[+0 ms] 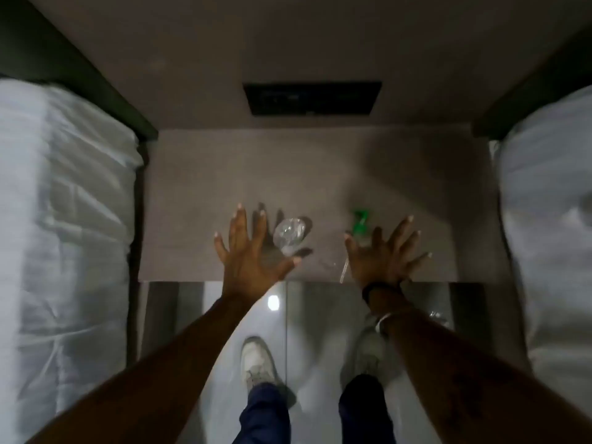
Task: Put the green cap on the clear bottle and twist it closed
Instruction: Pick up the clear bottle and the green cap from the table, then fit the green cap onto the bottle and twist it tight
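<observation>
head view: nothing started. both hands, left hand [248, 251] and right hand [384, 254], spread empty near the table's [198, 187] front edge; green cap [360, 219] apart from the uncapped clear bottle [289, 236].

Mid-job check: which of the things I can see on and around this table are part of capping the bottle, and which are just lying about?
For the job:
clear bottle, upright, uncapped
green cap, lying right of the bottle
left hand and right hand, both spread open, empty

Just lying about:
table
white bedding at both sides
dark panel on the wall
white shoes
</observation>
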